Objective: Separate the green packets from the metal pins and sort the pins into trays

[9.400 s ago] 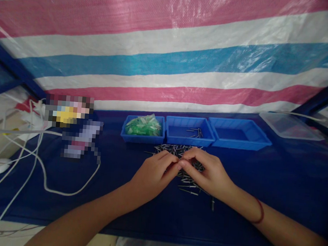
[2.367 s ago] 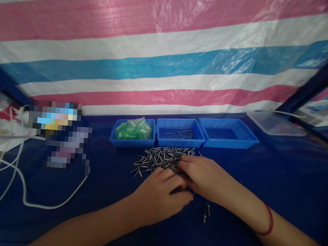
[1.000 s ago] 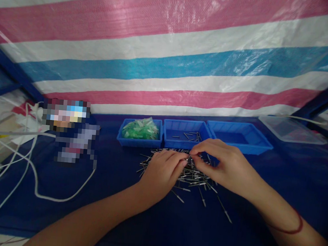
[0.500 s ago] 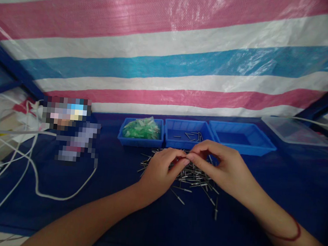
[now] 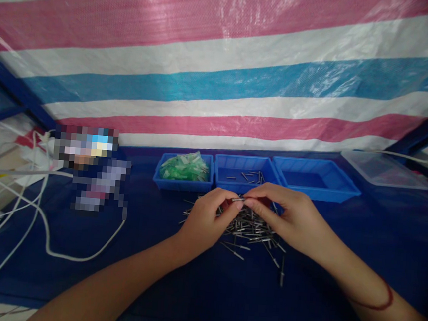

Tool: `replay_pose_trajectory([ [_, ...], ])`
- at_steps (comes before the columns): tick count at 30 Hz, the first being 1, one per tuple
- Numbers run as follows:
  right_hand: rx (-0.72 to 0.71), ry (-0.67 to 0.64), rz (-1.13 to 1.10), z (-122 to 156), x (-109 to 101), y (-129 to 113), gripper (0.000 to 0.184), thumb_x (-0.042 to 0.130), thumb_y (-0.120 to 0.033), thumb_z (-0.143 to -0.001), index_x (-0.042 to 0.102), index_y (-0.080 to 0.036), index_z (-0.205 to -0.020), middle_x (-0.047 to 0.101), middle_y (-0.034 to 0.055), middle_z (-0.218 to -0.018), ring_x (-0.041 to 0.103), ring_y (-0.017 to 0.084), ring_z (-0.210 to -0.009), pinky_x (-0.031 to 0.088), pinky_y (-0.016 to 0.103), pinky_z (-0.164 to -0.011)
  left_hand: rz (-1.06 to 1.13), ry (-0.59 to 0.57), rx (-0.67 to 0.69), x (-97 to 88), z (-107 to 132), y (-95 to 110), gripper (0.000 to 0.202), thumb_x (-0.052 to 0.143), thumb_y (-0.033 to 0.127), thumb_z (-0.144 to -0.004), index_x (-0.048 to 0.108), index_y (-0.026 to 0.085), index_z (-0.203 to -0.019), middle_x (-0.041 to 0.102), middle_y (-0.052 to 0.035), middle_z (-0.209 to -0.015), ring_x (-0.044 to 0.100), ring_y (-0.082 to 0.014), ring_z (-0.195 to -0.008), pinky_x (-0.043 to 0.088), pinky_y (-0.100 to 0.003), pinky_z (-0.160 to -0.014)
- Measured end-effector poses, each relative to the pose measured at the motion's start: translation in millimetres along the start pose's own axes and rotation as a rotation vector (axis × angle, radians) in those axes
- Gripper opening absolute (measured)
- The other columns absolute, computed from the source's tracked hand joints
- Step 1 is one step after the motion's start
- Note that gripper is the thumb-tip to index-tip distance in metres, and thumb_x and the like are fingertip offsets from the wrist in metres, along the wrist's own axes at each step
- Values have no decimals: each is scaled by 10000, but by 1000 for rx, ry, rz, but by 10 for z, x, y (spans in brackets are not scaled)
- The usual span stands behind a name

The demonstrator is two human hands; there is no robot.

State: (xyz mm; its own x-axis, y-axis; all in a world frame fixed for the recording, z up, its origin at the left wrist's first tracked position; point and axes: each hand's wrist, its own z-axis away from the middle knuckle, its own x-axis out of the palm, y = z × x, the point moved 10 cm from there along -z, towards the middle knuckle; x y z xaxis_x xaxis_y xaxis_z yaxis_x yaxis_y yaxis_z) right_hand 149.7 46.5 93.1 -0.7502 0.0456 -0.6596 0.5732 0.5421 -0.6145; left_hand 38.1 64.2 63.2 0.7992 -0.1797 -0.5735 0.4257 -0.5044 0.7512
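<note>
Pinching left hand (image 5: 204, 215): rivet (image 5: 238, 199) gripped by one end
Right hand (image 5: 296, 212): other end gripped too
That rivet: plainly seen now, pretty much hidden half a sec ago

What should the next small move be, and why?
Perhaps the left hand should release the metal pin, letting the right hand place it in the middle blue tray. Both hands' fingertips seem to pinch the pin, the right hand is closer to that tray, and a few similar pins lie there.
</note>
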Motion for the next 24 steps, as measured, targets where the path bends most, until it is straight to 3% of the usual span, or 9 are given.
replay_pose_trajectory([
  [2, -17, 33, 62, -33, -42, 30, 182, 497, -313, -922, 653, -219, -904, 693, 36, -880, 636, 163, -805, 487, 286, -711, 10, 9, -21, -25, -9, -25, 187, 525, 302, -901, 623, 172, -991, 653, -22, -850, 578, -132, -746, 457, -254, -712],
  [7, 12, 276, 317, -200, -255, 222, 207, 496, -322, -925, 663, -201, -925, 701, 63, -900, 615, 203, -842, 447, 346, -780, 5, 27, -50, -52, -21, -94, 338, 528, 290, -894, 509, 182, -1214, 646, -12, -872, 562, -122, -728, 451, -248, -686],
  [11, 49, 223, 488, -348, -184, 418, 251, 475, -331, -930, 687, -199, -911, 706, 61, -878, 599, 232, -852, 394, 377, -796, -39, 24, -30, -60, -41, -118, 290, 508, 278, -904, 534, 177, -1175, 640, -10, -857, 550, -116, -705, 446, -243, -671],
  [15, 93, 312, 514, -331, -302, 491, 286, 449, -345, -937, 692, -196, -918, 699, 63, -871, 581, 231, -845, 364, 350, -759, -72, 18, -33, -50, -56, -158, 226, 499, 253, -902, 571, 174, -1102, 643, -11, -826, 559, -122, -701, 453, -249, -675],
  [18, 147, 287, 580, -310, -307, 545, 289, 471, -376, -922, 697, -197, -944, 700, 72, -860, 571, 253, -866, 345, 358, -755, -122, -9, -5, -19, -64, -145, 184, 500, 225, -893, 606, 175, -1036, 652, -24, -840, 579, -137, -740, 458, -261, -700],
  [24, 183, 287, 491, -224, -365, 515, 250, 502, -338, -891, 685, -178, -952, 699, 61, -813, 595, 242, -818, 384, 357, -760, -254, -148, 232, 138, -16, 80, 166, 494, 172, -891, 649, 187, -947, 666, -36, -905, 581, -164, -852, 425, -304, -793],
])
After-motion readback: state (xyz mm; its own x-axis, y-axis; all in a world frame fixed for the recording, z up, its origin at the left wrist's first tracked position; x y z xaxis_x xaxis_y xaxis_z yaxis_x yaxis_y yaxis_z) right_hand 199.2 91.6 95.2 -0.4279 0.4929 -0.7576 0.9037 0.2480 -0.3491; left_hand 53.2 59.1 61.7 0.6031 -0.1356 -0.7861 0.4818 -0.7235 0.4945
